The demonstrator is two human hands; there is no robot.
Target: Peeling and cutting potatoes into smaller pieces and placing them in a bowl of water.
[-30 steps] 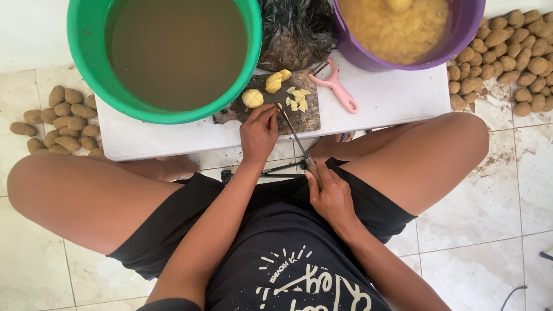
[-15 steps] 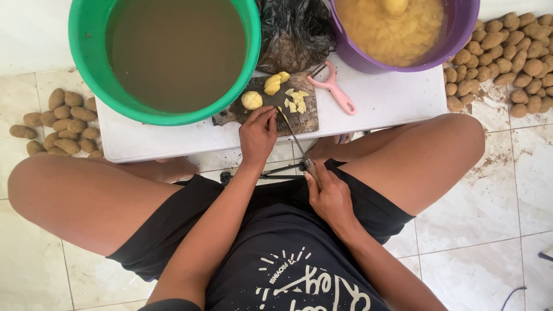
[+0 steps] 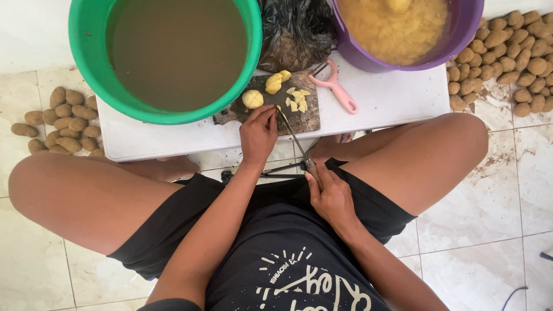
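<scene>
From the head camera I looked down at the person sitting with knees apart before a low white table (image 3: 391,98). The left hand (image 3: 258,135) lay at the near edge of the dark cutting board (image 3: 305,120), its fingers bent and pressed together; they seemed to hold down a small piece of potato, but I could not see the piece itself under the fingertips. The right hand (image 3: 332,198) was low, close to the lap, closed around the handle of a knife (image 3: 294,133). The thin blade ran up and to the left from this hand to the board, and its tip was just beside the left fingertips.

On the board, beyond the left hand, lay a peeled round potato (image 3: 252,99), two yellow potato halves (image 3: 275,82) and a little heap of cut pieces (image 3: 296,100). A pink peeler (image 3: 339,88) lay on the table just right of the board. Behind the board stood a green bucket (image 3: 86,63) with muddy water, a black plastic bag (image 3: 294,31) and a purple bucket (image 3: 466,31) with yellow peeled potatoes in water. Unpeeled brown potatoes lay on the tiled floor in a left pile (image 3: 63,121) and a right pile (image 3: 507,57).
</scene>
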